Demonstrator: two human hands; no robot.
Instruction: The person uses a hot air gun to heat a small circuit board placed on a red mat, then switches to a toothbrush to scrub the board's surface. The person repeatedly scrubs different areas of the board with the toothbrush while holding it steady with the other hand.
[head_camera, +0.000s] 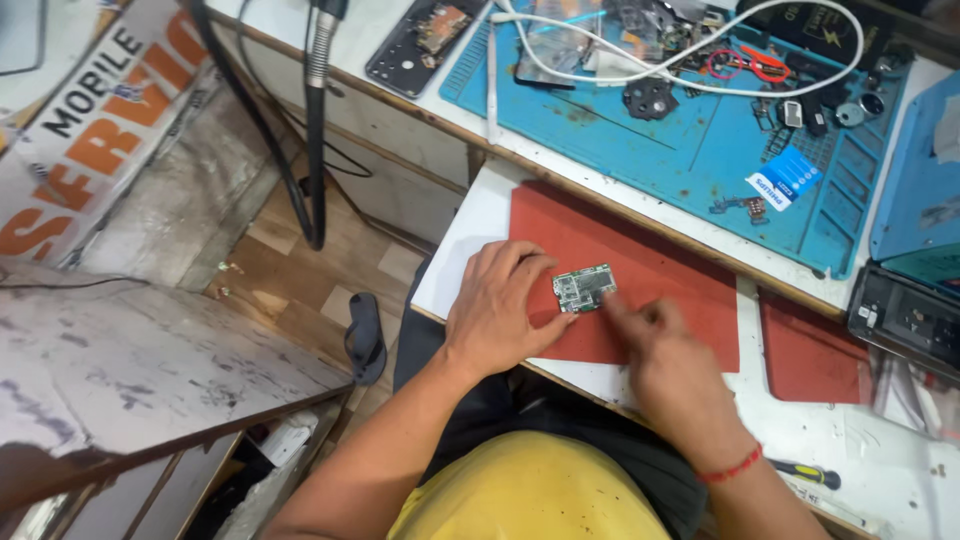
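Observation:
A small green circuit board (584, 288) lies on a red mat (660, 270) on a white pull-out shelf. My left hand (500, 305) rests on the mat and pins the board's left edge with thumb and fingers. My right hand (672, 365), blurred by motion, has its fingers pinched at the board's right lower corner; whether it holds a small tool I cannot tell. A red thread band circles my right wrist.
A blue work mat (690, 150) on the bench above holds phone parts, a white cable (640, 65) and small tools. An opened phone (905, 315) and second red mat (810, 355) lie at right, a screwdriver (805, 472) below. Flexible shaft (316, 110) hangs at left over floor.

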